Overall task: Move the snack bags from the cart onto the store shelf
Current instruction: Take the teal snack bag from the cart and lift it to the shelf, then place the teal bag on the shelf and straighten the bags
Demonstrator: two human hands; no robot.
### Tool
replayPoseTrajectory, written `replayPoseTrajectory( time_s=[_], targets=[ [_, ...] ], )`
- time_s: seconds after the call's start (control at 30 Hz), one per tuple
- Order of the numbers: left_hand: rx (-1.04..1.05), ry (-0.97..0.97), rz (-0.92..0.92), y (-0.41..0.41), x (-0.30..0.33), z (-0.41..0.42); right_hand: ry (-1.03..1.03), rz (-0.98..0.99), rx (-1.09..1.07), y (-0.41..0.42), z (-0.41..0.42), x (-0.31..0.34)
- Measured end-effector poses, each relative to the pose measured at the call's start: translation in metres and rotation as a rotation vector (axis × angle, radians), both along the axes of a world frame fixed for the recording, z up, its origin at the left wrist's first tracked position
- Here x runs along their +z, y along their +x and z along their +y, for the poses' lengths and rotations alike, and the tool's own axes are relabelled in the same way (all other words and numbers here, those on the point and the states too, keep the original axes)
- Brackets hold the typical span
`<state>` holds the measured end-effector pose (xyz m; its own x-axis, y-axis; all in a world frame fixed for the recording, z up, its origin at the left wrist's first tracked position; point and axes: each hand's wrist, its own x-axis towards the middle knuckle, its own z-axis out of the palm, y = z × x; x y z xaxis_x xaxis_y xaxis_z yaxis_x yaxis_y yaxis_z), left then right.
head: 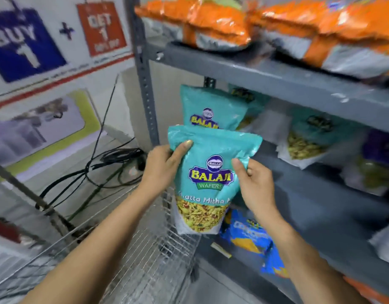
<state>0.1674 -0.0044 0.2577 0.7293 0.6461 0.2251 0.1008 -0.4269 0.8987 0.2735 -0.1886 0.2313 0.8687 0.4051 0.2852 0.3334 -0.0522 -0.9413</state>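
A teal Balaji snack bag hangs upright in front of the grey store shelf. My left hand grips its upper left edge, thumb on the front. My right hand pinches its right edge. Behind it a second teal bag stands on the middle shelf level, with more teal bags to the right. The wire cart is below my arms; I cannot see any bags in it.
Orange bags lie on the top level. Blue bags sit on the lower level. Black cables trail on the floor left of the shelf upright. A promotional poster covers the left wall.
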Motion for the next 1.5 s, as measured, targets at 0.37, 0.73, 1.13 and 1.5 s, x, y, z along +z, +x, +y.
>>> replayPoseTrajectory(
  time_s=[0.37,0.73,1.13,1.5],
  targets=[
    [-0.169,-0.295,-0.265,0.17,0.018,-0.103,0.13,-0.025,-0.335,0.105,-0.108,0.023],
    [-0.175,-0.301,-0.162,0.187,-0.036,-0.114,0.106,0.115,-0.106,0.142,-0.15,-0.041],
    [0.273,-0.147,0.062,0.109,-0.146,-0.033,-0.165,0.262,-0.086,0.135,-0.128,-0.127],
    [0.376,-0.044,0.036,0.138,-0.166,-0.024,-0.206,0.209,-0.156,0.126,-0.129,-0.132]
  ],
)
